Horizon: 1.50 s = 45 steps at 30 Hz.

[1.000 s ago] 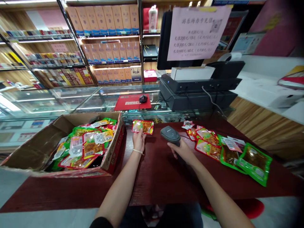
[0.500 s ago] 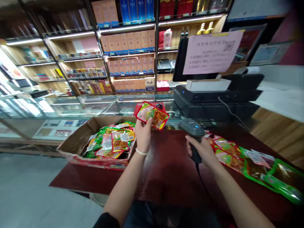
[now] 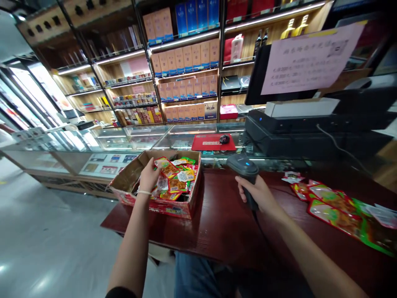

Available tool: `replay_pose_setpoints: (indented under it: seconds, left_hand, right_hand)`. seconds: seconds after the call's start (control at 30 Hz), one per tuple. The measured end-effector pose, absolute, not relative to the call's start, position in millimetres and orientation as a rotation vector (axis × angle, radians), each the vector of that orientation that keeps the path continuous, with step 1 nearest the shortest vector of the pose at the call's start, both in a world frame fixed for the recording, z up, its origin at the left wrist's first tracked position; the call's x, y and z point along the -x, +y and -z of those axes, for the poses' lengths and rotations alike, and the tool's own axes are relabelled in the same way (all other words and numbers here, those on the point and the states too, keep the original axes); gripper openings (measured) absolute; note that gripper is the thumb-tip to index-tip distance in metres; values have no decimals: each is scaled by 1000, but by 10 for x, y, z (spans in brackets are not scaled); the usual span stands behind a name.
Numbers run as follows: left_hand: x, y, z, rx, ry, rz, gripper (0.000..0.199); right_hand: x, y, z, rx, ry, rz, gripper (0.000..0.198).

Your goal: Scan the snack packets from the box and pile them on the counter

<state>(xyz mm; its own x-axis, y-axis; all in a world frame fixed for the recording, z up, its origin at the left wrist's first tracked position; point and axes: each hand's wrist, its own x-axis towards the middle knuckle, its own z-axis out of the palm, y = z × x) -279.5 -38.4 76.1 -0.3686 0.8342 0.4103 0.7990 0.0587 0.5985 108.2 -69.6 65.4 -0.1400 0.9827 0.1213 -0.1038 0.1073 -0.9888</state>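
Note:
My left hand [image 3: 149,177] is over the left part of an open cardboard box [image 3: 173,210], its fingers closed on the edge of a red-edged snack packet [image 3: 167,167]. This packet rests on or just above a heap of other snack packets [image 3: 180,185] in the box. My right hand [image 3: 259,191] is wrapped round the handle of a black barcode scanner [image 3: 243,166], held above the dark red table. The scanner's head points left and a small blue light shows on top. Its cable hangs down below my hand.
More snack packets [image 3: 336,211] lie on the table [image 3: 214,236] at the right. Behind are a glass counter, a red mouse pad [image 3: 206,142] with a mouse [image 3: 224,139], and a monitor [image 3: 259,78] with a pink paper sign [image 3: 310,62]. Stocked shelves line the wall.
My left hand has moved left and down into the box with the packet, away from beside the scanner. The right hand still holds the scanner. The view has shifted left.

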Motion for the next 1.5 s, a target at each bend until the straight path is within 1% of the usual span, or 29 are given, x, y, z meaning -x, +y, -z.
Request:
replay_pose_setpoints:
  seconds: [0.1, 0.27, 0.43, 0.57, 0.77, 0.93, 1.07, 1.17, 1.3, 1.37, 1.43, 1.5]
  left_hand:
    - [2742, -407, -784, -1867, 2289, -1266, 48]
    - [2373, -450, -1001, -1943, 2199, -1306, 43]
    - [1671, -513, -1169, -1983, 1929, -1352, 38]
    - [956, -497, -1169, -2119, 1638, -1324, 37]
    - [-361, -348, -821, -2188, 1143, -1179, 32]
    - [-1566, -441, -430, -2003, 790, -1043, 21]
    - [-2402, -598, -187, -1799, 629, -929, 17]
    - [-2918, -691, -40, -1788, 570, -845, 17]
    - [-3451, -770, 128, -1840, 527, -745, 18]
    - [-3650, -798, 209, -1912, 549, -729, 23]
    - [-3809, -832, 287, -2003, 584, -700, 38]
    - [-3935, -881, 359, -2094, 636, -639, 58]
  right_hand:
    - [-1128, -704, -668, 994, -1300, -1255, 39]
    - [-1330, -762, -692, 1035, -1266, -1198, 39]
    - [-1704, -896, -678, 1108, -1219, -1136, 39]
    - [-2112, -1102, -633, 1206, -1134, -1055, 38]
    - [-2834, -1479, -499, 1321, -917, -907, 39]
    - [-3473, -1866, -372, 1395, -797, -743, 40]
    - [-3955, -2206, -280, 1437, -702, -629, 42]
    - [-4258, -2435, -225, 1456, -635, -578, 43]
    - [-4544, -2645, -167, 1483, -550, -535, 41]
    - [-4637, -2701, -142, 1484, -535, -534, 40]
    - [-4702, -2732, -117, 1489, -515, -532, 40]
    - [-4745, -2750, -89, 1489, -489, -527, 41]
